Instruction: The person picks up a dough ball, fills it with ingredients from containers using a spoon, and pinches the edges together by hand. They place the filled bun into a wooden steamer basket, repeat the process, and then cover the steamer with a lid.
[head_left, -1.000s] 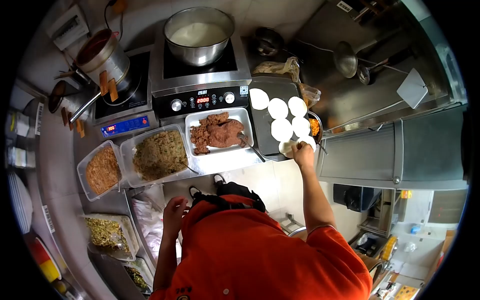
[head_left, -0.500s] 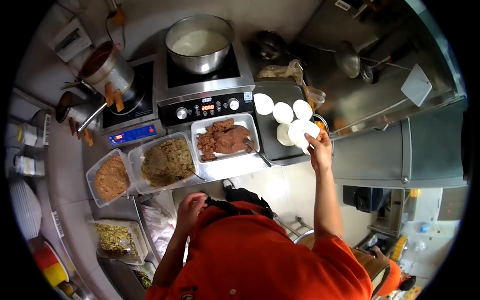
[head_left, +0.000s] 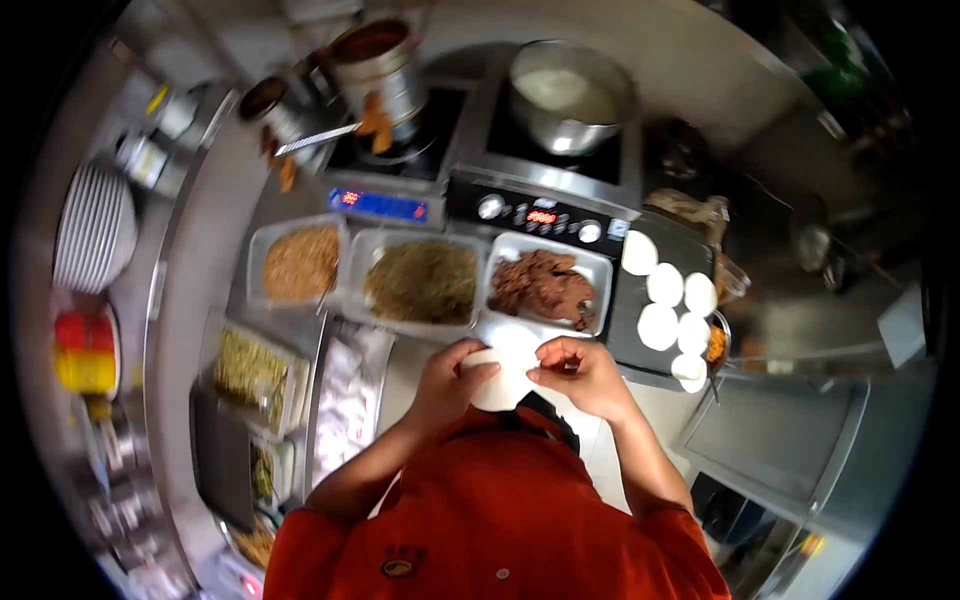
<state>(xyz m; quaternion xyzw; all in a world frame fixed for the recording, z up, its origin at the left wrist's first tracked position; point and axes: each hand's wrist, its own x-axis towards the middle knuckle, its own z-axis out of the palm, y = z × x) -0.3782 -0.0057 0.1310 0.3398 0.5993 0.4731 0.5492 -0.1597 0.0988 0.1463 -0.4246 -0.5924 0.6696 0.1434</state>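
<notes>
A thin round white dough wrapper (head_left: 502, 384) is held up in front of my chest. My left hand (head_left: 448, 385) grips its left edge between thumb and fingers. At its right edge my right hand (head_left: 587, 378) pinches it. Just beyond the hands stands a white tray (head_left: 605, 318) of brown minced meat (head_left: 535, 280), with a spoon partly in it. Several more white wrappers (head_left: 657, 327) lie on a dark tray (head_left: 625, 350) to the right.
Plastic tubs hold a greenish filling (head_left: 420, 283) and an orange-brown filling (head_left: 302, 262). Behind them, a steel pot (head_left: 570, 130) sits on an induction cooker (head_left: 470, 190). Further left are a handled saucepan (head_left: 395, 95), stacked plates (head_left: 95, 230) and a tub of chopped greens (head_left: 250, 375).
My right hand has brought a wrapper from the dark tray to my chest, and my left hand has risen to hold it too. The view has turned toward the right.
</notes>
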